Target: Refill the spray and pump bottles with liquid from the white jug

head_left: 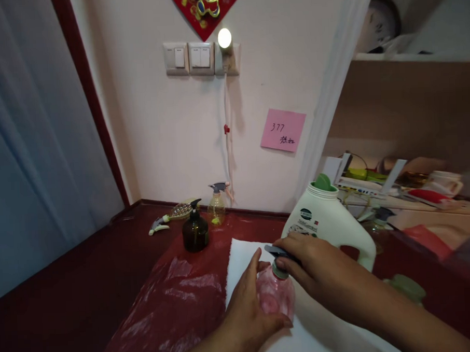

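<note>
Head view, and from where I'm standing the action's lower centre of the frame; left hand [248, 307] is wrapped round the body of a clear pink bottle [277, 301], thumb along its lower edge; right hand [314, 258] has its fingers closed over the dark grey spray head [275, 251], which sits above the bottle's green collar; bottle's over a white cloth [240, 256], itself on a shiny red plastic sheet [185, 295]; big pale green jug [348, 225] stands just beyond the right hand, right of centre; left of centre there's a dark pump bottle [195, 232], a yellowish spray bottle [217, 210] near the wall, plus another sprayer [180, 210] lying on its side; pink sticky note [283, 130] up on the wall, upper right of centre.
</note>
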A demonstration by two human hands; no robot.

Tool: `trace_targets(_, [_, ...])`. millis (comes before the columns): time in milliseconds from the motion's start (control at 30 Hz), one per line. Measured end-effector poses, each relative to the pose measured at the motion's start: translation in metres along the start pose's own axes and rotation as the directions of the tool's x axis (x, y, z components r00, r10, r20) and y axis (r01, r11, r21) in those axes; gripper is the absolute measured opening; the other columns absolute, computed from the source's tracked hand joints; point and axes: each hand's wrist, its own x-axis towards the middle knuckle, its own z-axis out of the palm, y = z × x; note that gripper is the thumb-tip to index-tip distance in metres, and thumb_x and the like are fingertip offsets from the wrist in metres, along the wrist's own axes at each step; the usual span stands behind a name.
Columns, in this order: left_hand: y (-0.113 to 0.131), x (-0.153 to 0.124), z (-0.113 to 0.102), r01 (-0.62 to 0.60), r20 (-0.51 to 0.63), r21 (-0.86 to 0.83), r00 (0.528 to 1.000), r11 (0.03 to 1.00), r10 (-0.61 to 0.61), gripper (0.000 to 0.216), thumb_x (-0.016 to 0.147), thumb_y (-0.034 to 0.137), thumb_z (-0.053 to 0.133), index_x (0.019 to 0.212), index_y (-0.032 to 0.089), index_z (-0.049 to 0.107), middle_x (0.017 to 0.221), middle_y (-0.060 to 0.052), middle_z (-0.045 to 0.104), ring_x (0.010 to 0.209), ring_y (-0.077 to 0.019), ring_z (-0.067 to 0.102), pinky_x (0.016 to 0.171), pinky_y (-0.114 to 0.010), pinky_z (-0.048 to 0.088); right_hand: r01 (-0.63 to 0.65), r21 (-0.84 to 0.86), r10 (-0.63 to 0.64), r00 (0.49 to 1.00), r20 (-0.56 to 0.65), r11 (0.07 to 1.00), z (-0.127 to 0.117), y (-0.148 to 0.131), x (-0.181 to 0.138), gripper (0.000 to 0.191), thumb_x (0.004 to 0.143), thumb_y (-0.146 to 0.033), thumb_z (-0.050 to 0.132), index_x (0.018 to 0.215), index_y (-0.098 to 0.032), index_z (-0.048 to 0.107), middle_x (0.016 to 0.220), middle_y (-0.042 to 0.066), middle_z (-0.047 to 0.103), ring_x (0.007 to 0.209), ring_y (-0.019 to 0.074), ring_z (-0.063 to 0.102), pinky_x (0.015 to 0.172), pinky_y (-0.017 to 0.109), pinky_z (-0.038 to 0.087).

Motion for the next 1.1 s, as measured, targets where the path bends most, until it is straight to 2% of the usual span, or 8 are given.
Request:
trace_targets(233, [-0.015,0.006,-0.004,-0.082,0.023,0.076,0.997,0.994,0.080,0.124,0.052,0.011,0.087,0.160,0.024,0.027,0.157,-0.017,0.045,0.146,-0.0410,0.037,0.123,-0.053,0.024,-0.080,-0.044,0.079,0.997,-0.022,0.996,0.000,-0.012,-0.001,0.023,0.099,-0.018,0.055,0.117,-0.017,0.069,0.108,0.009,0.067,0.100,0.0286,0.065,0.085,0.040,0.047])
trace_targets(400, [-0.032,0.006,-0.007,-0.219,0.090,0.153,0.974,0.964,0.207,0.110,0.071,0.023,0.080,0.163,0.021,0.018,0.167,-0.020,0.031,0.154,-0.0396,0.027,0.125,-0.058,0.022,-0.078,-0.019,0.078,0.996,-0.035,0.997,-0.001,-0.017,-0.002,0.041,0.100,-0.017,0.051,0.141,-0.020,0.057,0.121,0.012,0.065,0.108,0.0313,0.065,0.088,0.042,0.048])
trace_targets(567, [-0.041,-0.003,-0.011,-0.435,0.137,0.336,0.900,0.835,0.414,0.094,0.087,0.030,0.072,0.162,0.025,0.017,0.170,-0.018,0.022,0.157,-0.0375,0.021,0.126,-0.059,0.022,0.017,0.045,-0.016,1.000,-0.026,0.999,-0.005,-0.014,-0.002,0.034,0.098,-0.008,0.046,0.124,-0.022,0.063,0.119,0.008,0.064,0.107,0.0217,0.064,0.092,0.032,0.047])
trace_targets(733, [-0.037,-0.004,-0.010,-0.608,0.167,0.467,0.773,0.642,0.611,0.089,0.092,0.023,0.067,0.160,0.038,0.012,0.168,-0.013,0.030,0.154,-0.0355,0.031,0.122,-0.056,0.033,0.073,0.084,-0.072,0.997,-0.017,0.994,-0.007,-0.012,-0.003,0.028,0.100,-0.012,0.044,0.116,-0.020,0.066,0.117,0.008,0.064,0.103,0.0204,0.064,0.093,0.032,0.048])
trace_targets(833, [-0.036,0.000,-0.008,-0.642,0.169,0.470,0.739,0.606,0.652,0.090,0.091,0.021,0.067,0.159,0.041,0.012,0.164,-0.010,0.038,0.150,-0.0341,0.038,0.119,-0.053,0.039,0.088,0.090,-0.088,0.996,0.002,0.992,-0.011,-0.011,-0.005,0.026,0.102,-0.022,0.048,0.120,-0.019,0.066,0.125,0.010,0.062,0.111,0.0237,0.062,0.099,0.037,0.048])
trace_targets(967, [-0.036,0.004,-0.008,-0.694,0.176,0.451,0.686,0.561,0.706,0.084,0.092,0.022,0.063,0.161,0.032,0.015,0.162,-0.013,0.040,0.148,-0.0339,0.041,0.117,-0.056,0.042,0.107,0.106,-0.110,0.994,0.024,0.989,-0.024,-0.005,-0.007,0.043,0.106,-0.043,0.042,0.138,-0.021,0.060,0.138,0.010,0.059,0.121,0.0269,0.059,0.105,0.044,0.046])
trace_targets(1033, [-0.037,0.004,-0.009,-0.716,0.185,0.441,0.663,0.542,0.725,0.079,0.093,0.024,0.062,0.160,0.029,0.020,0.162,-0.015,0.041,0.148,-0.0337,0.041,0.117,-0.056,0.042,0.170,0.121,-0.167,0.985,-0.033,0.978,-0.030,0.002,-0.007,0.042,0.108,-0.040,0.037,0.141,-0.025,0.058,0.137,0.007,0.061,0.121,0.0237,0.060,0.104,0.042,0.048])
trace_targets(1100, [-0.037,0.004,-0.009,-0.717,0.177,0.441,0.659,0.540,0.731,0.077,0.092,0.025,0.063,0.158,0.028,0.023,0.161,-0.015,0.042,0.147,-0.0332,0.042,0.117,-0.056,0.043,0.296,0.066,-0.292,0.954,-0.073,0.953,-0.033,0.011,-0.005,0.038,0.104,-0.024,0.041,0.137,-0.029,0.060,0.138,0.003,0.061,0.122,0.0193,0.060,0.102,0.037,0.049])
